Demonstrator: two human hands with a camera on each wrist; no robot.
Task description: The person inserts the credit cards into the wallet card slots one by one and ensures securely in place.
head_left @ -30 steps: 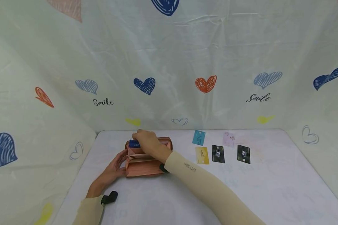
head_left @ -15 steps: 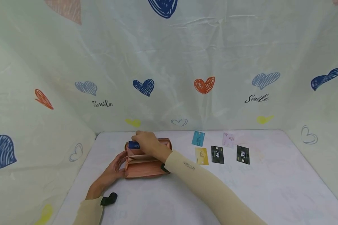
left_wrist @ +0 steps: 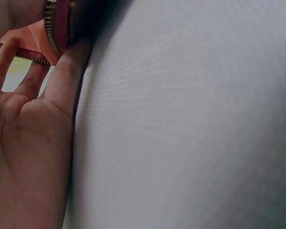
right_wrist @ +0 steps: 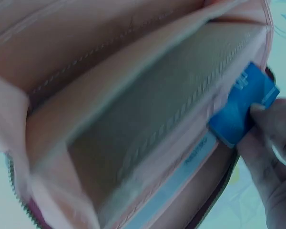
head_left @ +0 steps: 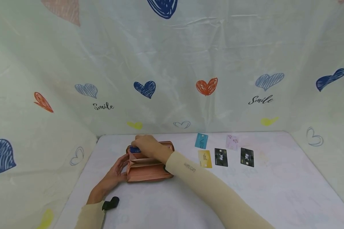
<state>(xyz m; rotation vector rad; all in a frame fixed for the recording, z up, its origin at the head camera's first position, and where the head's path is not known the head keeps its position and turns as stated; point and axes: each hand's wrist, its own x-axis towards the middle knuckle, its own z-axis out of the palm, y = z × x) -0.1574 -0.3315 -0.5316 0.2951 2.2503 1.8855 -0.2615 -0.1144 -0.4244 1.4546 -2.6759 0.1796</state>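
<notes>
1. Head view first: a white sheet printed with coloured hearts (head_left: 172,57) rises behind a white tabletop (head_left: 286,190).
2. Left of centre, a pinkish-orange zip-round wallet (head_left: 146,174) lies open on the tabletop, and the left hand (head_left: 114,175) grips its left end, just as it did a second ago.
3. Now the right hand (head_left: 149,146), over the wallet's back section with a small blue rectangular card (head_left: 134,149), and down it goes! Less of that card shows above the inner folds than half a second ago; the hand has dropped too.
4. Over to the right, same arrangement as before: a teal card (head_left: 201,141), a pale pink card (head_left: 232,142), a yellow card (head_left: 204,159), a black card (head_left: 221,157) and a second black card (head_left: 247,157), all flat.
5. Left wrist view: fingers parted, touching the wallet beside its brass-coloured zip teeth (left_wrist: 50,28).
6. Right wrist view: thumb on the blue card's face, fingers behind, a clear pinch; the card sits tilted at the wallet's end, how deep I can't tell.
</notes>
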